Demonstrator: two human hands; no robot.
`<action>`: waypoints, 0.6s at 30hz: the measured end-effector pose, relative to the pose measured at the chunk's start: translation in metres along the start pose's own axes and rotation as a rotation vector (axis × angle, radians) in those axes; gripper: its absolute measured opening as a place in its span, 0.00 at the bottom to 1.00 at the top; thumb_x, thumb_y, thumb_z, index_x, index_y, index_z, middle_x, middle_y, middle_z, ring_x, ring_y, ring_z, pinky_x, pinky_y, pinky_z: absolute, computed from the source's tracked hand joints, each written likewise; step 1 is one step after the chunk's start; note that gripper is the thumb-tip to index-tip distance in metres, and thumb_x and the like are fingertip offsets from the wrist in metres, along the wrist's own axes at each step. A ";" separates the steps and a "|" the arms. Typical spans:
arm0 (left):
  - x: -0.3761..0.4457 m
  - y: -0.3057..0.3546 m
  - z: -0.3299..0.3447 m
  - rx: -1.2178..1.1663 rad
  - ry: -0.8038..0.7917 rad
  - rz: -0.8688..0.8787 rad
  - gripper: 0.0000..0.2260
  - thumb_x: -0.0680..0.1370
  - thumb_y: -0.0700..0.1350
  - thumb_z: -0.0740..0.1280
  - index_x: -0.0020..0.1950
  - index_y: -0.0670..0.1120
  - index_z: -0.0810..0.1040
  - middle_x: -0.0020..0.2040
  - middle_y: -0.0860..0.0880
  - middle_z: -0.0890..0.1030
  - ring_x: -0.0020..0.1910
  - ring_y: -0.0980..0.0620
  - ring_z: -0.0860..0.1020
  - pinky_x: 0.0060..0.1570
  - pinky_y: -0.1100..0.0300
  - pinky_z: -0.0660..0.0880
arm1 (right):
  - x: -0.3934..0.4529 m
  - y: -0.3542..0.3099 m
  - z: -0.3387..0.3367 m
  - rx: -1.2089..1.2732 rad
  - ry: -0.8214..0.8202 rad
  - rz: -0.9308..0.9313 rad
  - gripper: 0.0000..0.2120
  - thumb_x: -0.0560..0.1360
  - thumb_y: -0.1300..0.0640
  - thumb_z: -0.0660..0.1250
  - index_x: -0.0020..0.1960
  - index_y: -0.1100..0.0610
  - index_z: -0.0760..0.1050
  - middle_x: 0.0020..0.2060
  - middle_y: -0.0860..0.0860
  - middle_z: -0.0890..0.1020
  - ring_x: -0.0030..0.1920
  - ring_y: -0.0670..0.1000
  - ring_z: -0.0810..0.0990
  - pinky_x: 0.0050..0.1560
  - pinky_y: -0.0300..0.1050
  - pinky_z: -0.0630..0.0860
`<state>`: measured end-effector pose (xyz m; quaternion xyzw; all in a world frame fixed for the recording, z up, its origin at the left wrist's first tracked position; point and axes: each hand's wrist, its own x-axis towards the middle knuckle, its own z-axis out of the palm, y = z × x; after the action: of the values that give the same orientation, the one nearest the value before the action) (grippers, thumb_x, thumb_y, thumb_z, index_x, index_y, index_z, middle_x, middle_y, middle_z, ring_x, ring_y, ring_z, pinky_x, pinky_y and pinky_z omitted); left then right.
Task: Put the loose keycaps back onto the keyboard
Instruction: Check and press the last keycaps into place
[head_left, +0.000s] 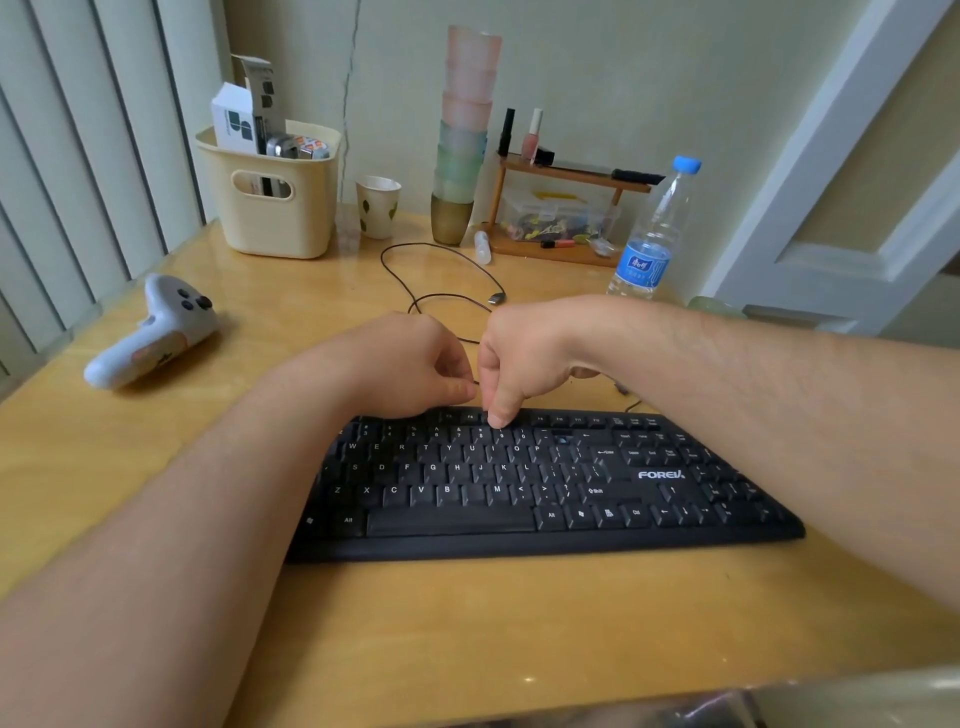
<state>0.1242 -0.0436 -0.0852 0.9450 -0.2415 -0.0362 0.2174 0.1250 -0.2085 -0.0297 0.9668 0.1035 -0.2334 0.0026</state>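
Two hands meet over the far edge of the black keyboard (545, 483), at its function-key row. Right hand (524, 358): fingers curled downward, thumb tip pressing on the top rows near the number keys; whether a keycap sits under that thumb cannot be told. Left hand (410, 364): fingers curled in a loose fist just beside the right hand, fingertips nearly touching it; anything held inside is hidden. No loose keycap can be made out. One slot in the number row, right of the thumb, looks open and paler than its neighbours.

Keyboard lies flat on the wooden desk (467, 623), long axis running left to right, right end angled slightly nearer the viewer, space bar toward the person. Its cable (441, 291) loops behind the hands. Beyond stand a water bottle (654, 234), a cream basket (275, 208), a stack of cups (462, 140) and a paper cup (377, 205). A white controller (156, 332) lies at left.
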 end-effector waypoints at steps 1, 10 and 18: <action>0.000 0.000 0.000 0.000 -0.002 0.000 0.04 0.79 0.57 0.70 0.51 0.59 0.83 0.43 0.62 0.79 0.51 0.55 0.79 0.49 0.59 0.72 | 0.001 0.000 0.000 -0.008 -0.001 -0.002 0.06 0.71 0.52 0.80 0.45 0.50 0.86 0.51 0.55 0.86 0.29 0.50 0.75 0.22 0.35 0.68; 0.000 0.007 0.007 0.047 -0.004 0.008 0.09 0.78 0.57 0.71 0.52 0.54 0.86 0.48 0.54 0.85 0.50 0.51 0.81 0.53 0.55 0.78 | 0.000 -0.003 0.002 0.023 -0.022 0.041 0.04 0.74 0.56 0.78 0.49 0.53 0.84 0.53 0.56 0.85 0.34 0.52 0.74 0.21 0.32 0.65; 0.001 0.008 0.008 0.014 -0.016 -0.021 0.07 0.76 0.57 0.73 0.50 0.56 0.85 0.46 0.57 0.83 0.48 0.55 0.80 0.51 0.57 0.77 | 0.000 -0.001 0.008 0.087 0.031 0.033 0.05 0.75 0.58 0.77 0.44 0.54 0.81 0.44 0.54 0.82 0.32 0.51 0.71 0.23 0.33 0.65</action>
<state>0.1202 -0.0535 -0.0890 0.9487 -0.2337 -0.0445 0.2082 0.1212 -0.2083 -0.0372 0.9712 0.0773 -0.2224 -0.0370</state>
